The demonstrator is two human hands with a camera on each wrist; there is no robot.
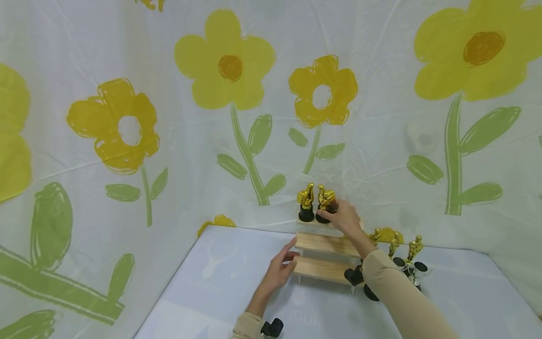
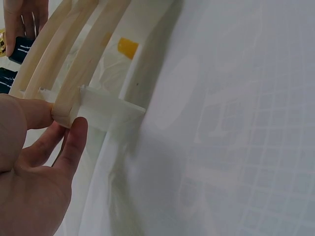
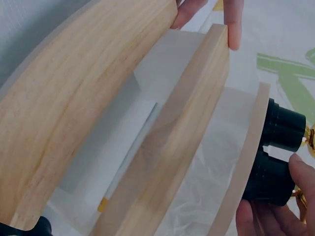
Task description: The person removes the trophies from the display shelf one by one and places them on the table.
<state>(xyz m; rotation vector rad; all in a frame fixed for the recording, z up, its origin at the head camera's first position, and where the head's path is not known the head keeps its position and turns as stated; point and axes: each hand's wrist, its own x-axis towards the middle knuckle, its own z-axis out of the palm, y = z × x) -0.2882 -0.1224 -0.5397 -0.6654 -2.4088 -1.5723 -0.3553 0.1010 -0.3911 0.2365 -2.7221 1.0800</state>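
A three-tier wooden display stand point(image 1: 323, 269) with pale boards and clear supports rests on the table. On its top board stand two gold thumbs-up trophies with black bases, side by side: a left trophy point(image 1: 306, 197) and a right trophy point(image 1: 325, 197). My right hand point(image 1: 345, 217) pinches the right trophy's base point(image 3: 269, 181), thumb on one side and fingers on the other; the base sits against the board. At the stand's left end, my left hand point(image 1: 277, 270) grips a board end point(image 2: 69, 105) between thumb and fingers.
To the right of the stand, several gold figure trophies point(image 1: 415, 247) stand close together beside small dark-topped cups point(image 1: 420, 266), partly behind my right sleeve. A pale cloth covers the table point(image 1: 237, 263). Flower-printed fabric point(image 1: 372, 141) hangs right behind the stand.
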